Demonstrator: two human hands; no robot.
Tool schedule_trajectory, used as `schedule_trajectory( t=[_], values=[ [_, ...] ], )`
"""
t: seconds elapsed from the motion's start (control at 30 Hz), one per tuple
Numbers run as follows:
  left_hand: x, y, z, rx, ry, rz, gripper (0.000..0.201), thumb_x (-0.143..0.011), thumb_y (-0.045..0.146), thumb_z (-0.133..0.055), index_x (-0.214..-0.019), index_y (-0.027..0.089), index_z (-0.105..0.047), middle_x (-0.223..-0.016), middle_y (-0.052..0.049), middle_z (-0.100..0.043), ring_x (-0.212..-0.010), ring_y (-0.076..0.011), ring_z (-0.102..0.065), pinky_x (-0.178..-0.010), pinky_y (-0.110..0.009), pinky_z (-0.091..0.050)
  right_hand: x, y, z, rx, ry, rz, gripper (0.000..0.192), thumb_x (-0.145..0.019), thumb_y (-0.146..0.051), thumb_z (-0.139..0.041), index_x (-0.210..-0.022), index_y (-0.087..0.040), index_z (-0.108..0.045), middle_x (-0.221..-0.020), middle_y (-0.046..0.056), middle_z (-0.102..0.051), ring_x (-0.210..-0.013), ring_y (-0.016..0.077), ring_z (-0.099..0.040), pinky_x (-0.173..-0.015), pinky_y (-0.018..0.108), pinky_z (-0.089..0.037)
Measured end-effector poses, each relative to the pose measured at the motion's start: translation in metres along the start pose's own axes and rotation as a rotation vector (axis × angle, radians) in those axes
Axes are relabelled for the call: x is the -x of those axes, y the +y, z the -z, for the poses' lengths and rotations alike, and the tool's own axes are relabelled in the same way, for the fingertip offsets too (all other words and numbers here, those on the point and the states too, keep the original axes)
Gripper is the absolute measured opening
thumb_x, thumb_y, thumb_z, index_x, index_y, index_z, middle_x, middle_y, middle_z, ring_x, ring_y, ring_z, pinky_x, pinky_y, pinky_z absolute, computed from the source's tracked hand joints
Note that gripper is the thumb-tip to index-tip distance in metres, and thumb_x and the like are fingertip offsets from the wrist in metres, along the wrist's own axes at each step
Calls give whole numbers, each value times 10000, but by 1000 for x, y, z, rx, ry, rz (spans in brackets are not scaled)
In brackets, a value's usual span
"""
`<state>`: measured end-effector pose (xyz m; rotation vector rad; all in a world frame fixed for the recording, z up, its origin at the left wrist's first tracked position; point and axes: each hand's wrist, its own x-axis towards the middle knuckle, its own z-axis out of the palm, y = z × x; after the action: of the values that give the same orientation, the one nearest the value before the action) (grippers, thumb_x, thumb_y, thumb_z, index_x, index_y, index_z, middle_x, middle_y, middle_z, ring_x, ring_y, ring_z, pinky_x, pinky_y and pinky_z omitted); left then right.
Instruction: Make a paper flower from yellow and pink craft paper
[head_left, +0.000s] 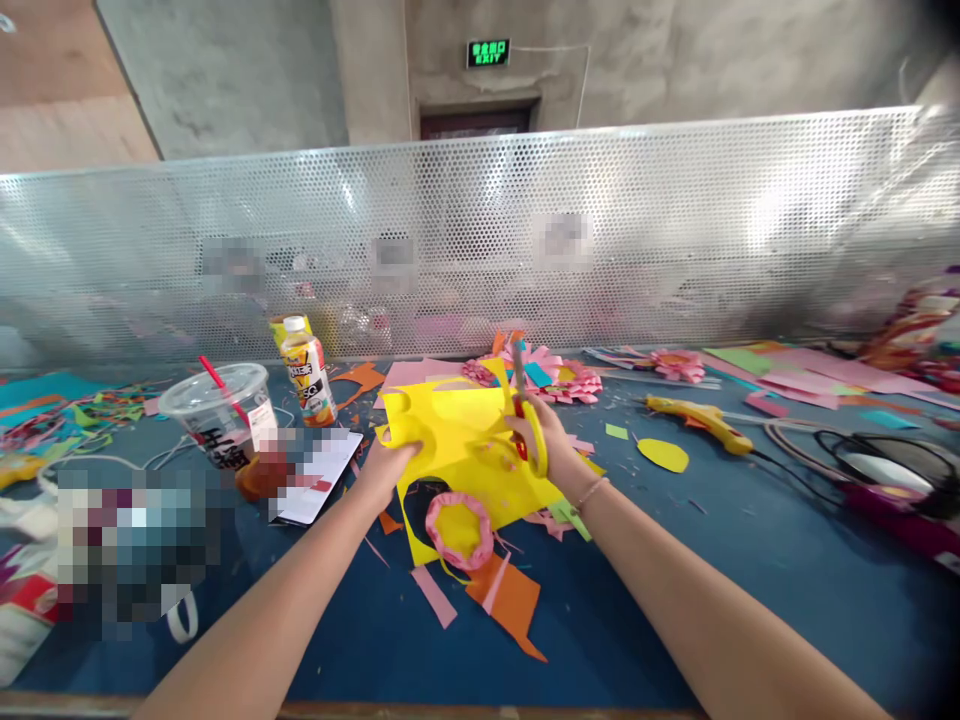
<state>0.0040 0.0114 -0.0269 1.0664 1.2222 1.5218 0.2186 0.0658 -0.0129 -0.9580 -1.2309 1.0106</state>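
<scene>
My left hand [390, 462] grips the left edge of a yellow paper sheet [465, 440] held just above the blue table [750, 560]. My right hand [551, 440] is closed in the yellow handles of a pair of scissors [521, 400], whose blades point away from me over the sheet's upper right edge. The sheet has curved cut-outs along its left and lower edges. Below it lies a pink ruffled paper ring with a yellow centre [459, 528] beside orange paper scraps [510, 600].
A lidded plastic cup with a red straw [221, 410] and a small juice bottle [307, 372] stand at left. Pink paper flowers [570, 378], a yellow glue gun [701, 420], a yellow oval cut-out [663, 455] and black cables [885, 465] lie right. A perforated metal screen [675, 230] backs the table.
</scene>
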Motion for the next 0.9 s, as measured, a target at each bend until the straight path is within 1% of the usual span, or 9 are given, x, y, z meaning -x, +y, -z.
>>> schedule_trajectory(
  t=[0.07,0.13,0.23,0.33,0.47,0.57,0.73,0.83,0.9],
  values=[
    [-2,1,2,-9,26,0,318,-571,183,-675,-880,143,-613,-934,-103,-671,-837,-230,-633,-752,-344,-492,-2,-7,3,-128,177,-40,301,-519,-190,-610,-794,-205,-488,-575,-75,-514,-427,74,-488,-383,179,-387],
    [-4,1,3,6,54,-35,360,-580,202,-684,-923,150,-588,-962,-104,-661,-847,-226,-632,-761,-353,-491,-6,-12,7,-238,337,-25,302,-493,-172,-615,-742,-203,-448,-551,-81,-508,-430,73,-499,-385,169,-396],
    [-7,2,5,10,142,-147,437,-594,193,-679,-1004,176,-530,-979,-85,-645,-851,-202,-628,-764,-340,-493,-10,-18,12,-339,435,25,306,-483,-159,-595,-732,-208,-423,-534,-93,-503,-417,66,-493,-382,163,-405],
    [-11,2,7,-5,232,-194,458,-610,181,-663,-1033,180,-487,-955,-78,-637,-810,-186,-630,-746,-332,-500,-11,-20,13,-361,458,-15,303,-479,-152,-583,-719,-213,-408,-507,-100,-490,-390,68,-481,-354,162,-395],
    [-13,4,10,31,268,-194,378,-652,213,-633,-994,169,-478,-958,-89,-629,-798,-191,-629,-733,-341,-507,-9,-21,9,-328,478,-64,290,-494,-139,-581,-710,-212,-402,-505,-96,-490,-377,70,-482,-334,159,-383],
    [-10,8,11,35,294,-307,312,-713,257,-584,-994,175,-478,-1051,-105,-601,-903,-202,-608,-787,-336,-495,-7,-23,8,-336,473,-18,289,-503,-128,-583,-722,-208,-412,-512,-92,-498,-384,66,-490,-350,158,-397],
    [-4,17,13,-97,427,-524,402,-793,322,-497,-1163,191,-405,-1257,-125,-476,-1111,-202,-504,-942,-315,-411,-5,-23,8,-351,422,-2,284,-517,-145,-565,-745,-215,-409,-490,-98,-489,-345,76,-467,-318,174,-377],
    [-4,18,16,-138,477,-549,449,-824,337,-443,-1236,194,-335,-1329,-135,-397,-1167,-201,-456,-980,-318,-379,-6,-22,9,-355,412,-14,295,-509,-149,-564,-743,-218,-399,-474,-98,-481,-332,89,-458,-294,186,-362],
    [-7,15,15,-132,463,-516,485,-814,309,-457,-1259,201,-298,-1340,-137,-384,-1167,-198,-459,-982,-322,-379,-6,-21,9,-354,414,-24,295,-504,-146,-566,-732,-217,-393,-470,-94,-477,-337,95,-465,-290,189,-362]
  ],
)
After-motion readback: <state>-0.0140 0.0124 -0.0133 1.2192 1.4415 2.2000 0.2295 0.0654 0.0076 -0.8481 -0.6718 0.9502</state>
